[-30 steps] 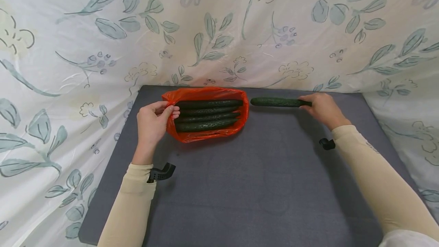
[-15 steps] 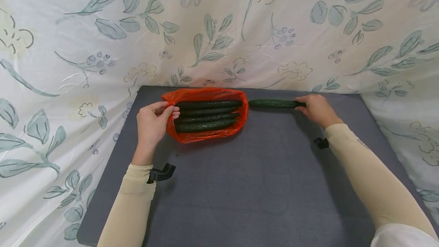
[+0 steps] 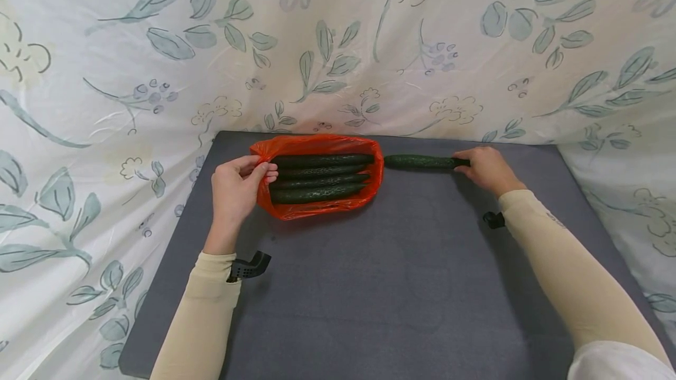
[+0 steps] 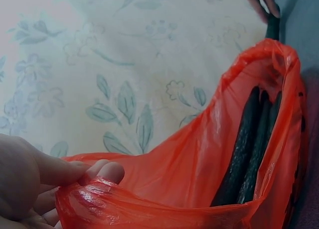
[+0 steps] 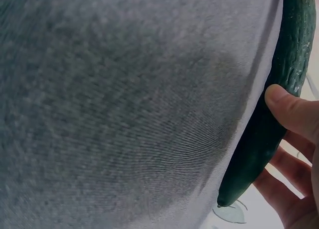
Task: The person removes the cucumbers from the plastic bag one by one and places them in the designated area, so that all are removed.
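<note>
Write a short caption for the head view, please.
Left hand holds red bag of cucumbers; right hand grips another cucumber.

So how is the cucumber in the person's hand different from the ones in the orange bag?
The held cucumber lies alone outside the orange bag, gripped at one end by the right hand. The bagged cucumbers lie packed side by side, touched by no hand; the left hand pinches the bag. All are dark green, long and lengthwise.

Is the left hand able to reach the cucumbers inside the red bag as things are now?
Probably yes. The left hand pinches the red bag at its near rim, holding the mouth open, and the cucumbers lie uncovered beside its fingers. It would have to let go first.
</note>
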Available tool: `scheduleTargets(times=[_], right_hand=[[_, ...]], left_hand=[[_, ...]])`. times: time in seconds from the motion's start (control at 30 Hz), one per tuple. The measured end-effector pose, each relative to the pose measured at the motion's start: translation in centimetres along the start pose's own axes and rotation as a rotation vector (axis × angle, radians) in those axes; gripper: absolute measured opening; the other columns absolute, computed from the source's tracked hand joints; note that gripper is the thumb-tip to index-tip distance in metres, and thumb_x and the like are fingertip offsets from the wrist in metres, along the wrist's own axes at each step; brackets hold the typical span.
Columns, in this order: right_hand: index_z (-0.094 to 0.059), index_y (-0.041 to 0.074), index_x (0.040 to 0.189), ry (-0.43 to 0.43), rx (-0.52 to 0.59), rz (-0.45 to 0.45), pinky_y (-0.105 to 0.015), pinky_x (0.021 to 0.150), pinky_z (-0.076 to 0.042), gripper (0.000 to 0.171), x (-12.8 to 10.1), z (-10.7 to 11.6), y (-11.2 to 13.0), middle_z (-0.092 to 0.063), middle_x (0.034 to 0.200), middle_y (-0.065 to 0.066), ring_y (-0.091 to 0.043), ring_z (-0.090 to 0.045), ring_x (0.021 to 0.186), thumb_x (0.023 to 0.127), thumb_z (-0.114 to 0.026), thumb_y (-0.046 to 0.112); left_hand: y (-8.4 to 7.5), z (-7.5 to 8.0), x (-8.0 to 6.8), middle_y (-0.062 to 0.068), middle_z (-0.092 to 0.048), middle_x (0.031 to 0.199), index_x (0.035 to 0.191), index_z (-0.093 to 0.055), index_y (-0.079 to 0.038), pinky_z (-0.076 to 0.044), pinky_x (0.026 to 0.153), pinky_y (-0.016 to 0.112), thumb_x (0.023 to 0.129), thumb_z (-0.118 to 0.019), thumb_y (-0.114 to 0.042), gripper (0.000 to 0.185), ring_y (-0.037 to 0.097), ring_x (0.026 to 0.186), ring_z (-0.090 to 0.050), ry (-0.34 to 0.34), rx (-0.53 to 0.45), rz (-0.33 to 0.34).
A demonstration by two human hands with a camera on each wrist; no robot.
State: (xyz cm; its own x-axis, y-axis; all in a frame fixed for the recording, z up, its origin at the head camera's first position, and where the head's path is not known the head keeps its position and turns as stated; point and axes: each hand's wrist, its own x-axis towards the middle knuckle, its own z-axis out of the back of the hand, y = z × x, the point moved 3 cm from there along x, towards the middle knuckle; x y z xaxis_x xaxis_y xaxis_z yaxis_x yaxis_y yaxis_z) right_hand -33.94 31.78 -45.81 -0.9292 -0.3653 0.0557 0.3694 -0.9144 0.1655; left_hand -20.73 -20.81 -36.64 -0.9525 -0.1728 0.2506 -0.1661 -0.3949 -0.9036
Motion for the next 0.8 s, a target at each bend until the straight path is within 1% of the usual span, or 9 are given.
scheduleTargets(times=[0.17, 0.33, 0.4, 0.57, 0.67, 0.8], right_hand=[[-0.069, 0.003, 0.13, 0.01, 0.006, -0.001, -0.064, 0.088, -0.051, 0.042, 0.04, -0.54, -0.33, -0.068, 0.12, -0.026, -0.046, -0.065, 0.101, 0.091, -0.079, 0.014], [-0.069, 0.003, 0.129, 0.011, 0.002, -0.007, -0.063, 0.088, -0.052, 0.041, -0.17, -1.01, -0.66, -0.069, 0.119, -0.025, -0.044, -0.066, 0.099, 0.09, -0.079, 0.013], [-0.069, 0.004, 0.128, 0.006, -0.001, -0.008, -0.062, 0.088, -0.052, 0.041, -0.21, -1.06, -0.69, -0.069, 0.119, -0.024, -0.043, -0.066, 0.099, 0.089, -0.08, 0.013], [-0.07, 0.005, 0.127, 0.007, 0.007, -0.007, -0.063, 0.092, -0.05, 0.04, -0.07, -1.06, -0.58, -0.068, 0.122, -0.023, -0.044, -0.064, 0.106, 0.089, -0.08, 0.014], [-0.071, 0.005, 0.126, 0.018, 0.011, -0.017, -0.063, 0.094, -0.049, 0.039, -0.04, -1.0, -0.49, -0.068, 0.122, -0.023, -0.044, -0.063, 0.108, 0.089, -0.08, 0.015], [-0.071, 0.006, 0.125, 0.024, 0.017, -0.02, -0.063, 0.093, -0.049, 0.038, -0.03, -0.87, -0.28, -0.068, 0.122, -0.022, -0.043, -0.064, 0.108, 0.089, -0.08, 0.015]], left_hand=[[0.01, 0.03, -0.02, 0.017, -0.076, 0.096, 0.12, -0.071, 0.005, -0.061, 0.071, 0.023, 0.096, -0.073, -0.012, 0.03, 0.019, 0.077, -0.076, -0.001, -0.033, 0.008], [-0.06, 0.06, 0.0, 0.019, -0.076, 0.096, 0.121, -0.07, 0.006, -0.061, 0.071, 0.025, 0.096, -0.072, -0.01, 0.03, 0.023, 0.078, -0.076, 0.006, -0.057, 0.009], [-0.08, 0.04, 0.05, 0.018, -0.076, 0.096, 0.121, -0.07, 0.005, -0.061, 0.071, 0.025, 0.096, -0.072, -0.01, 0.029, 0.024, 0.078, -0.076, 0.006, -0.055, 0.005], [0.0, 0.13, 0.22, 0.017, -0.076, 0.095, 0.119, -0.071, 0.004, -0.061, 0.071, 0.024, 0.096, -0.072, -0.011, 0.028, 0.023, 0.077, -0.076, -0.011, -0.037, 0.013], [-0.06, 0.17, 0.27, 0.018, -0.076, 0.096, 0.121, -0.07, 0.004, -0.061, 0.072, 0.024, 0.096, -0.072, -0.012, 0.03, 0.023, 0.078, -0.076, -0.004, -0.04, 0.017], [-0.33, 0.2, 0.18, 0.018, -0.076, 0.097, 0.123, -0.069, 0.005, -0.061, 0.072, 0.024, 0.096, -0.073, -0.013, 0.033, 0.022, 0.078, -0.076, 0.004, -0.035, 0.015]])
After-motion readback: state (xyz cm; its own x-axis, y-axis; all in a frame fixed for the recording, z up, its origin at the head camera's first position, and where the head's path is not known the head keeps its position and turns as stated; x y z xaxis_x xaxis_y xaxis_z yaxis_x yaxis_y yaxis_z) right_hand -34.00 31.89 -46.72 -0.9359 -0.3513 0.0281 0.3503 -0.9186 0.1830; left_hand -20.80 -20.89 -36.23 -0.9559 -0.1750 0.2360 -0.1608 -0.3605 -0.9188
